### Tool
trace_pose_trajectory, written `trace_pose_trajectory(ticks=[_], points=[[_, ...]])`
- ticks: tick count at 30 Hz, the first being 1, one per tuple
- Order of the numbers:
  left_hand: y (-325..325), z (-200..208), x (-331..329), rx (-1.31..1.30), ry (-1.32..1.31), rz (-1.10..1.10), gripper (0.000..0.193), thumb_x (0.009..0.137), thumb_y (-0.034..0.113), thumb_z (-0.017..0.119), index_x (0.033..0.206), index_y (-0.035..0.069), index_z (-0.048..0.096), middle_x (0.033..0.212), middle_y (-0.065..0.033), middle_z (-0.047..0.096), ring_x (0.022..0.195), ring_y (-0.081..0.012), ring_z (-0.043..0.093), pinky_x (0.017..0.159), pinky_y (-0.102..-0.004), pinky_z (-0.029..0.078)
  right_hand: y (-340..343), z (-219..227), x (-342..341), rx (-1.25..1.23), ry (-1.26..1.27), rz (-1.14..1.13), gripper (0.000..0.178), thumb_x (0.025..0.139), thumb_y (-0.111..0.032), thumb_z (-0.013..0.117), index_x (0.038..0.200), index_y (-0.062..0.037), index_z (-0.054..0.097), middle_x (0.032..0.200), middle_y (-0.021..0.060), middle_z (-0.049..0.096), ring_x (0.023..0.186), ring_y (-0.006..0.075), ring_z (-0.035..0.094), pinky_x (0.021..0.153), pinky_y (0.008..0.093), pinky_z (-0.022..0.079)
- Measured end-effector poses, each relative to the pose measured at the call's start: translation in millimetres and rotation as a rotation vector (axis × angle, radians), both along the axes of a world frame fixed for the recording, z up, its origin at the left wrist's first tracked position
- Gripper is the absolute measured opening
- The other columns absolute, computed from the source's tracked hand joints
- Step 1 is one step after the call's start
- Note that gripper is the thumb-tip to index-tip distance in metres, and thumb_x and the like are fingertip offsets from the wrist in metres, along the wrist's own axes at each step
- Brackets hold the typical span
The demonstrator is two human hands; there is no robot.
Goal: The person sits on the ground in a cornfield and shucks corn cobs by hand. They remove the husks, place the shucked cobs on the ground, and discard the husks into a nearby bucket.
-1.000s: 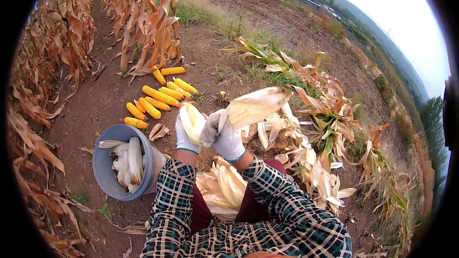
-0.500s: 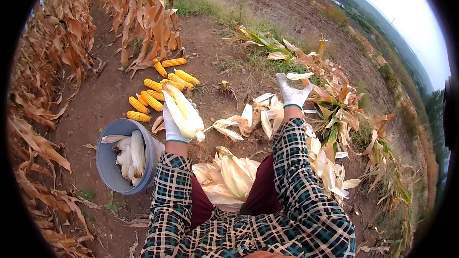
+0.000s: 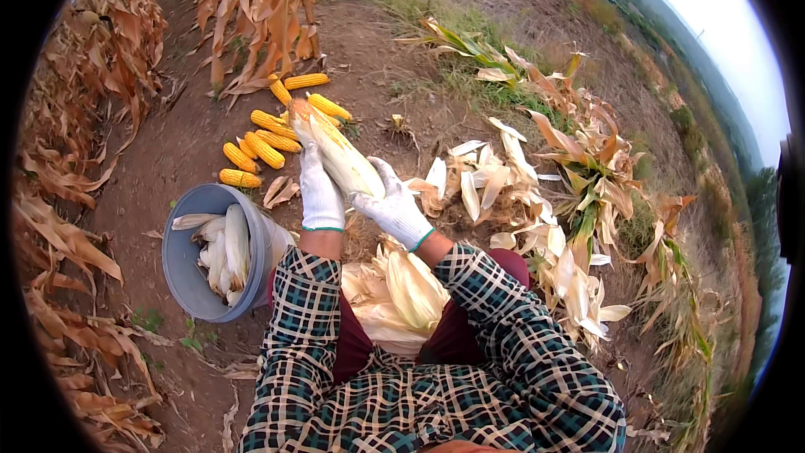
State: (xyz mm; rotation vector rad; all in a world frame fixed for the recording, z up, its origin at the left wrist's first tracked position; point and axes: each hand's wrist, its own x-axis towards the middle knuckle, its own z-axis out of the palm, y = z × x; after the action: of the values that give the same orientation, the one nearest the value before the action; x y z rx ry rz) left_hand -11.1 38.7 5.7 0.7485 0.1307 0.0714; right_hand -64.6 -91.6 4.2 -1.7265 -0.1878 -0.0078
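Note:
Both my hands wear white gloves and hold one corn ear (image 3: 344, 159) still wrapped in pale husk, its yellow tip pointing away from me. My left hand (image 3: 320, 189) grips its left side. My right hand (image 3: 392, 204) grips its near end from the right. A heap of husk-covered ears (image 3: 394, 294) lies in my lap between my checked sleeves. Several husked yellow cobs (image 3: 268, 138) lie on the soil just beyond my hands.
A grey bucket (image 3: 189, 264) holding pale husked-looking ears stands on the ground at my left. Stripped husks (image 3: 503, 193) are piled to my right. Dry corn stalks (image 3: 75, 84) line the left side and far edge, more lie at the right.
My right hand has come back from the husk pile on the right and taken hold of the ear held by my left hand. The ear has tilted further away from me.

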Motion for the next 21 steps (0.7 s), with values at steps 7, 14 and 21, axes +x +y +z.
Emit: trace_pose_trajectory(ticks=[7, 14, 21], points=[[-3, 7, -18, 0.255, -0.242, -0.227, 0.065, 0.086, 0.048, 0.056, 0.13, 0.001, 0.041, 0.127, -0.0123, 0.049, 0.117, -0.0221, 0.046, 0.1, -0.0359, 0.034, -27, 16, 3, 0.91, 0.197, 0.257, 0.067, 0.08, -0.033, 0.066, 0.131, -0.0023, 0.035, 0.1, 0.0138, 0.059, 0.074, 0.02, 0.065, 0.049, 0.0251, 0.051], [11, 10, -28, -0.03, -0.254, -0.356, 0.073, 0.074, 0.038, 0.07, 0.127, -0.003, 0.04, 0.114, -0.0136, 0.056, 0.1, -0.0242, 0.059, 0.088, -0.038, 0.05, -25, 39, -4, -0.254, -0.308, 0.126, 0.044, 0.085, -0.031, 0.06, 0.111, 0.004, 0.056, 0.102, 0.0159, 0.06, 0.093, 0.0243, 0.06, 0.084, 0.0351, 0.045], [9, 11, -31, 0.052, -0.244, -0.509, 0.075, 0.068, 0.029, 0.071, 0.128, -0.003, 0.041, 0.114, -0.0149, 0.058, 0.1, -0.0259, 0.061, 0.087, -0.0379, 0.052, -49, 38, 15, 0.166, -0.088, -0.175, 0.028, 0.09, -0.021, 0.056, 0.107, 0.0008, 0.059, 0.091, 0.0049, 0.059, 0.082, 0.0109, 0.055, 0.075, 0.0253, 0.046]])
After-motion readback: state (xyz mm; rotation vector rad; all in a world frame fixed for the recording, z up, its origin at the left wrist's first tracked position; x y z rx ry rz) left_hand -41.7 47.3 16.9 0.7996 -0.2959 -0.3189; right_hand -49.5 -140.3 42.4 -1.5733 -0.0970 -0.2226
